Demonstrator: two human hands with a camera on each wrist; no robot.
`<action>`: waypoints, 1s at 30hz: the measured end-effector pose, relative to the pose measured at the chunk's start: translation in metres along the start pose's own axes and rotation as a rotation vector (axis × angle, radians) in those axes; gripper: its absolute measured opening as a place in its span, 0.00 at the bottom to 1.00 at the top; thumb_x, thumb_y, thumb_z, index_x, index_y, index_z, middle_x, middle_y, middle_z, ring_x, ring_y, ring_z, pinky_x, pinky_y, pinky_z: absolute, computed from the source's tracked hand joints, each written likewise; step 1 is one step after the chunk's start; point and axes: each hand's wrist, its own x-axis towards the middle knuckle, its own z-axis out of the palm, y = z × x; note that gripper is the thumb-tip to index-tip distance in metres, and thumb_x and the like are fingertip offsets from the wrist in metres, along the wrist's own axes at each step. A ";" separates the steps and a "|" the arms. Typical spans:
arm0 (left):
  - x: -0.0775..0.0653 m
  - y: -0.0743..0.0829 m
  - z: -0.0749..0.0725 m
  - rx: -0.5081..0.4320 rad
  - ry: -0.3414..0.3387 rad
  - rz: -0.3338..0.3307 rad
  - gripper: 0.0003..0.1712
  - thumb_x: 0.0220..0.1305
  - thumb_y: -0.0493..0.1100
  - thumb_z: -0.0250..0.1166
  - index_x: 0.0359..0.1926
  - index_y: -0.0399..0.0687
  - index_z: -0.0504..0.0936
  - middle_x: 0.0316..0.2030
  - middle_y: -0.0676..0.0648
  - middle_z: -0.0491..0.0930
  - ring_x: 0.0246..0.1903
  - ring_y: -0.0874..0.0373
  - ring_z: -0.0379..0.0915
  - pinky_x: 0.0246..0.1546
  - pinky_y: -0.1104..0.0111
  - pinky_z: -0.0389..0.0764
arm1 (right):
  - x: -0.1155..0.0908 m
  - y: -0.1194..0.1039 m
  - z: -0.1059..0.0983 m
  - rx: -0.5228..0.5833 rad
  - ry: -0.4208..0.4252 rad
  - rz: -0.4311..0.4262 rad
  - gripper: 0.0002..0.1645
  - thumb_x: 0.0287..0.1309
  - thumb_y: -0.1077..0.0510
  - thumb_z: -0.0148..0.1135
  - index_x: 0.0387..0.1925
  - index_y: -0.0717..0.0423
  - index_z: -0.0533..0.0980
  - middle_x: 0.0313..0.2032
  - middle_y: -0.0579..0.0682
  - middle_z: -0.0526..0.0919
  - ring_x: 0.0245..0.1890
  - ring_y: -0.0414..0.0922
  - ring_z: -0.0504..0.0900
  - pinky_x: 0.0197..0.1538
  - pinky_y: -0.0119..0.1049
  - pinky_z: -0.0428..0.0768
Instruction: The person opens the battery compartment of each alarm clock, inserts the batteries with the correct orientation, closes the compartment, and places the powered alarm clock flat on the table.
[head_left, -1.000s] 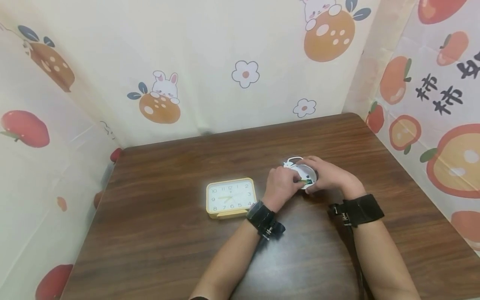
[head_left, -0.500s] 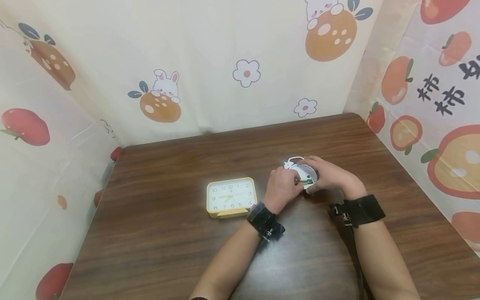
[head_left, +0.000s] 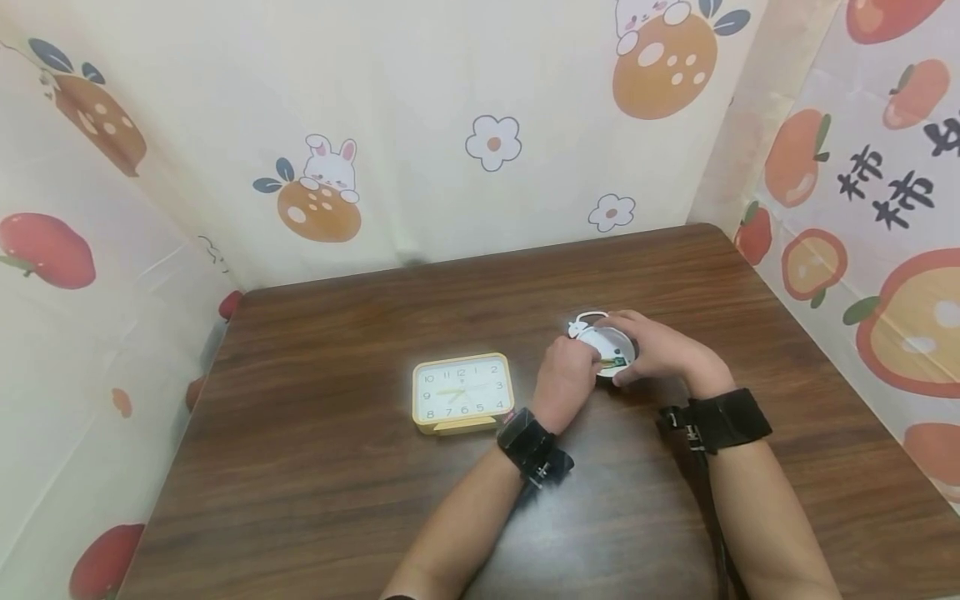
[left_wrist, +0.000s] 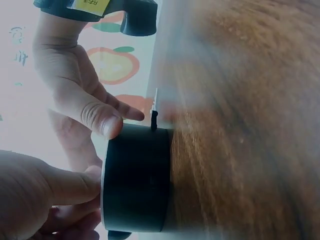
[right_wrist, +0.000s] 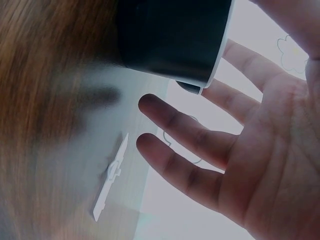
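Observation:
A round alarm clock [head_left: 609, 342] lies with its white back up, its dark side wall [left_wrist: 137, 177] standing on the table. My right hand [head_left: 660, 346] holds it by the rim, thumb on the near side and fingers on the far side. In the right wrist view two of its fingers [right_wrist: 185, 175] stretch out free of the dark body [right_wrist: 175, 40]. My left hand [head_left: 567, 375] is bent over the clock's near left edge, its fingertips at the end of a small green and gold battery [head_left: 615, 362] in the opened compartment. The left fingertips are partly hidden.
A yellow rectangular clock [head_left: 462, 393] lies face up on the brown table [head_left: 337, 500], left of my hands. In the right wrist view a thin white piece [right_wrist: 110, 175] rests on the table. Printed curtains [head_left: 420, 167] stand behind and at the sides.
The left hand's fingertips have drawn in slightly toward the compartment's left end, and more of the clock's back shows. The right hand keeps its hold on the clock.

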 end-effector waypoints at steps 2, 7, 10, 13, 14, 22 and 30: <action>-0.001 0.000 0.000 -0.001 0.000 0.008 0.07 0.52 0.46 0.61 0.20 0.57 0.82 0.18 0.58 0.74 0.23 0.63 0.67 0.26 0.72 0.68 | 0.000 0.000 0.000 -0.001 -0.005 0.001 0.51 0.27 0.46 0.73 0.59 0.46 0.62 0.61 0.57 0.57 0.51 0.53 0.65 0.47 0.48 0.68; -0.003 -0.005 -0.004 -0.103 -0.015 -0.019 0.06 0.51 0.45 0.61 0.31 0.54 0.83 0.26 0.57 0.78 0.28 0.64 0.70 0.31 0.73 0.70 | 0.001 -0.001 0.001 0.007 -0.017 0.018 0.51 0.28 0.47 0.73 0.60 0.46 0.61 0.61 0.55 0.58 0.50 0.52 0.66 0.47 0.47 0.68; -0.004 -0.011 -0.006 -0.166 0.011 -0.052 0.22 0.42 0.52 0.66 0.42 0.51 0.78 0.33 0.56 0.76 0.33 0.64 0.68 0.33 0.73 0.70 | 0.001 -0.001 0.000 0.010 -0.018 0.018 0.52 0.28 0.48 0.73 0.60 0.44 0.60 0.60 0.54 0.58 0.50 0.52 0.67 0.47 0.48 0.68; -0.005 -0.016 -0.005 -0.156 0.030 -0.093 0.41 0.31 0.61 0.69 0.49 0.50 0.70 0.37 0.54 0.71 0.37 0.62 0.64 0.34 0.70 0.70 | 0.000 -0.002 0.000 0.015 -0.014 0.010 0.52 0.27 0.49 0.74 0.59 0.43 0.61 0.60 0.54 0.59 0.49 0.51 0.67 0.46 0.49 0.69; -0.006 -0.017 -0.004 -0.142 0.024 -0.111 0.45 0.28 0.64 0.69 0.51 0.50 0.69 0.38 0.54 0.69 0.37 0.61 0.63 0.34 0.70 0.70 | 0.000 -0.002 0.000 0.011 -0.011 0.004 0.51 0.27 0.50 0.73 0.59 0.43 0.61 0.59 0.54 0.59 0.49 0.51 0.68 0.46 0.49 0.69; -0.008 -0.017 0.006 -0.042 -0.017 -0.186 0.51 0.27 0.73 0.63 0.52 0.49 0.66 0.37 0.53 0.68 0.37 0.59 0.62 0.34 0.67 0.69 | 0.001 -0.007 0.001 -0.051 0.014 0.025 0.34 0.47 0.46 0.60 0.58 0.43 0.63 0.58 0.55 0.62 0.47 0.51 0.70 0.44 0.49 0.71; -0.006 -0.015 0.010 -0.033 -0.024 -0.181 0.46 0.32 0.72 0.62 0.50 0.49 0.68 0.39 0.51 0.70 0.38 0.59 0.63 0.35 0.65 0.69 | 0.008 -0.011 0.010 -0.146 0.112 0.052 0.37 0.42 0.36 0.59 0.54 0.45 0.66 0.50 0.52 0.67 0.41 0.49 0.72 0.38 0.46 0.73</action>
